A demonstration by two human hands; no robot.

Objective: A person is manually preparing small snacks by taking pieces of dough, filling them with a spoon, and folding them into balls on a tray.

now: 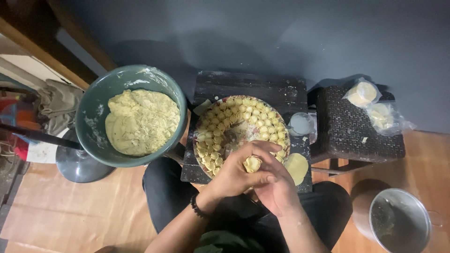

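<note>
Both hands meet over the near edge of a small dark wooden counter (262, 89), closed around one small pale folded dumpling (252, 163). The left hand (234, 174) curls in from the left, its thumb and forefinger wrapped over the top of the piece; the right hand (276, 187) cups it from below and the right, fingers pressed in against the dough. The dumpling sits between the fingertips, just above the near rim of a round patterned plate (200, 122) — a plate already ringed with rows of similar little dumplings, its middle still bare.

The piece looks soft and light, freshly shaped dough that would dent or tear under a hard pinch, and probably a little tacky. It seems best held at its thicker folded edges with light fingertip pressure, not squeezed across the filled middle.

Just right of the hands, a flat round yellowish dough wrapper (297, 167) lies on the counter's near corner. To the left stands a large grey-green bowl (93, 112) holding a mound of pale yellow filling (140, 122). A dark woven stool (349, 129) to the right carries clear plastic bags of round wrappers (362, 93), and a metal pot (399, 221) stands on the wooden floor — well apart from the hands.
</note>
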